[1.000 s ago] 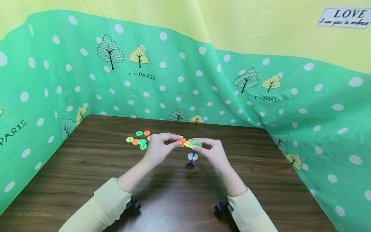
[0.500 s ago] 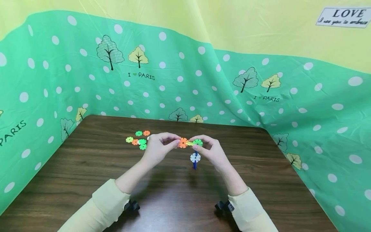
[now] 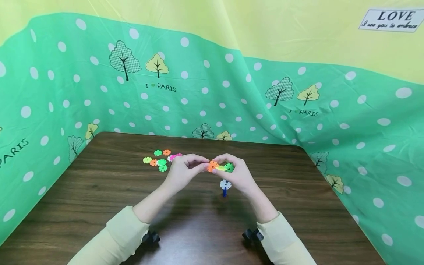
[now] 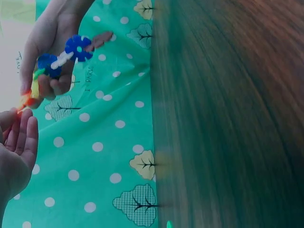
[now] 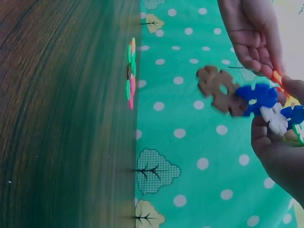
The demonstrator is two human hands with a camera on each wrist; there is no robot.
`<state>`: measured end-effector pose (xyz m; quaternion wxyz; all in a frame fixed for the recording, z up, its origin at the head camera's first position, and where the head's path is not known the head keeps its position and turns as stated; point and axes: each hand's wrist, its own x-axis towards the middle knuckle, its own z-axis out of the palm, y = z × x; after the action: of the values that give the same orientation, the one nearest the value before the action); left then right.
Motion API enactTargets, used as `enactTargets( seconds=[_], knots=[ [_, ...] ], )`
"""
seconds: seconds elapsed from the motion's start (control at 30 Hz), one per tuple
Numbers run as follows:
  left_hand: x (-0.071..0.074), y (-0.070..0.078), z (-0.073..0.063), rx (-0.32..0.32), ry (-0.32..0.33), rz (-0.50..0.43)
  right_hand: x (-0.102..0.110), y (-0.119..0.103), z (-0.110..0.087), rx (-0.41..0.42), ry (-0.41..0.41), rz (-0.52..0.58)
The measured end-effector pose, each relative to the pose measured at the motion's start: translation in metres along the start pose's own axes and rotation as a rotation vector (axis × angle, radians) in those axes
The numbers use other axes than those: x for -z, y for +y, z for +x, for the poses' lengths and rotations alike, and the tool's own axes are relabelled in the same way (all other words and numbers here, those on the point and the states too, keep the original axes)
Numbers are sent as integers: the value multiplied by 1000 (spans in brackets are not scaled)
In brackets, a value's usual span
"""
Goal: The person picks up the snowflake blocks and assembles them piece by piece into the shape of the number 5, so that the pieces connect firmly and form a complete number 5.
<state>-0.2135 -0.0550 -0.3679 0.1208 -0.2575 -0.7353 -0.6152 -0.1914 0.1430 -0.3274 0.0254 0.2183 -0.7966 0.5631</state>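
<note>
Both hands hold a chain of slotted flower-shaped snap discs above the table. In the head view, my left hand (image 3: pixel 180 171) pinches the left edge of an orange disc (image 3: pixel 213 166). My right hand (image 3: pixel 241 176) grips the same chain, its thumb and index fingertips near the orange disc and the yellow disc (image 3: pixel 221 168). A green disc (image 3: pixel 229 168) follows, partly behind the right fingers. Below hang a white disc (image 3: pixel 226 184), a blue disc (image 4: pixel 79 48) and a brown disc (image 5: pixel 208 81). Another blue disc (image 4: pixel 49 64) joins white and green in the left wrist view.
Loose discs lie on the dark wooden table (image 3: pixel 185 221) left of the hands: several green (image 3: pixel 158 152), orange (image 3: pixel 166 152), yellow (image 3: pixel 147 160) and pink (image 3: pixel 179 155). A green and yellow printed cloth (image 3: pixel 205 99) stands behind the table.
The right fingers have shifted left along the chain to the orange disc. The chain has turned, and its hanging part has swung slightly right. My left hand keeps its hold on the orange disc.
</note>
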Motion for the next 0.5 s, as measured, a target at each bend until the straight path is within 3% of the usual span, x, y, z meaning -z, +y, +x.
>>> enactTargets(
  seconds=[0.17, 0.37, 0.5],
  knots=[
    [12, -3, 4, 33, -30, 30, 3, 0, -1, 1, 8, -45],
    [38, -16, 11, 63, -63, 198, 8, 0, -2, 5, 6, -98],
    [58, -27, 14, 84, -96, 257, 12, 1, -2, -2, 5, -112]
  ],
)
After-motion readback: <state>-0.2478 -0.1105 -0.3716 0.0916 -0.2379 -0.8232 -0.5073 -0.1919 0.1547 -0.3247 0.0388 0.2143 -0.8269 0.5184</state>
